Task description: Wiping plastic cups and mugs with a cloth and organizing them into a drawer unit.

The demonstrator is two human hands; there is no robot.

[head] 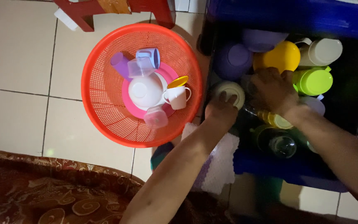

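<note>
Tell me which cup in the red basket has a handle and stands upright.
The white cup at the right of the red basket, beside the pink plate. The purple cup and clear cups lie tipped.

We see two bare forearms, with no sleeves, watch, bracelet or ring showing on either. The left hand [220, 111] and right hand [272, 89] are ungloved, with short nails as far as we can tell in the dim light. Low in the view lies a brown garment [50, 188] patterned with pale swirls and scrolls, probably worn over our lap.
</note>
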